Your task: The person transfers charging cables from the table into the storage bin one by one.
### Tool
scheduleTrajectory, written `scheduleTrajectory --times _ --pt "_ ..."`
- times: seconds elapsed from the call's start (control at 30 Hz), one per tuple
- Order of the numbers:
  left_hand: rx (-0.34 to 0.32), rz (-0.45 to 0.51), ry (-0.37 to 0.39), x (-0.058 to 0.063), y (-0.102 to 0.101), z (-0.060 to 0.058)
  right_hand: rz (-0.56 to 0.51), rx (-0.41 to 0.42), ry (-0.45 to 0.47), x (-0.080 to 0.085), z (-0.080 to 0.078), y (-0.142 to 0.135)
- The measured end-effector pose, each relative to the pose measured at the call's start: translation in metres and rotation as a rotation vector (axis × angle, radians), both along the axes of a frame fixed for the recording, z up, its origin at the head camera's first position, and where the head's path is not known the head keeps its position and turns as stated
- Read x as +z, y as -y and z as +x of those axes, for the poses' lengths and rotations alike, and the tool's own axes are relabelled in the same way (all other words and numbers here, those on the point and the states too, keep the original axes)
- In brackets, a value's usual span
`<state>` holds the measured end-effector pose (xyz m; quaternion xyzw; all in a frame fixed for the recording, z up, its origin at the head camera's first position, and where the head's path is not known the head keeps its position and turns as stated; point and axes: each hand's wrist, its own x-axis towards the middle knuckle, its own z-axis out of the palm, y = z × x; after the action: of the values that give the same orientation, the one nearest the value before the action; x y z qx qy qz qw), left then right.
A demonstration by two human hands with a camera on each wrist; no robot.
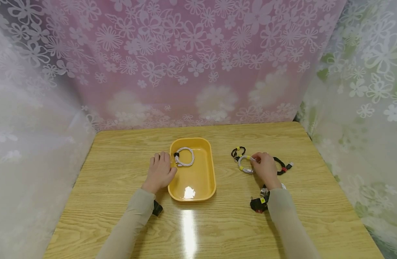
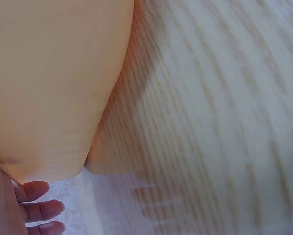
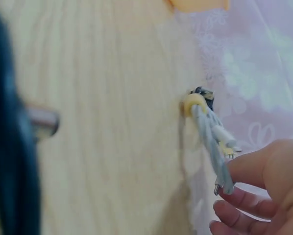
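My left hand [image 1: 159,172] rests at the left rim of a yellow plastic tray [image 1: 212,180], its thumb over the edge. In the left wrist view its fingertips [image 2: 51,210] extend beyond the tray's outer wall [image 2: 53,88]. Inside the tray lies a coiled white cable [image 1: 193,157] with a black tie. My right hand [image 1: 265,169] pinches a coiled light grey cable [image 1: 240,166] with yellow ties between thumb and fingers. In the right wrist view this cable [image 3: 207,137] is seen edge-on, its metal plug ends near the fingertips. A small black coiled cable [image 1: 238,151] lies just behind it.
Right of my right hand lies a black cable [image 1: 280,166] with a red tie and a USB plug. Nearer, a black bundle [image 1: 259,205] with a yellow tag is partly under my right sleeve. A black strap [image 1: 157,208] shows at my left wrist. Floral curtains [image 1: 201,72] surround the wooden table [image 1: 120,151].
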<state>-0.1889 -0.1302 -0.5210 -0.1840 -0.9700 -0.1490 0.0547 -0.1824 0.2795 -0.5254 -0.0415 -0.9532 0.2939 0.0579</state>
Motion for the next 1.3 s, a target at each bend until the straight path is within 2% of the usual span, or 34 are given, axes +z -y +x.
scheduleTrajectory --times 0.27,0.47,0.77,1.3 --pt "-0.004 0.005 -0.003 -0.001 0.001 -0.001 -0.104 -0.007 0.012 0.007 0.002 0.002" --pt "0.001 -0.003 0.007 -0.001 0.001 0.000 -0.119 -0.014 0.034 0.011 0.004 0.005" --pt "-0.001 -0.005 -0.003 -0.003 0.001 -0.002 -0.150 -0.082 0.083 0.018 0.005 0.016" --pt "0.004 -0.007 0.003 -0.001 0.001 -0.001 -0.238 -0.053 0.065 0.032 0.004 0.042"
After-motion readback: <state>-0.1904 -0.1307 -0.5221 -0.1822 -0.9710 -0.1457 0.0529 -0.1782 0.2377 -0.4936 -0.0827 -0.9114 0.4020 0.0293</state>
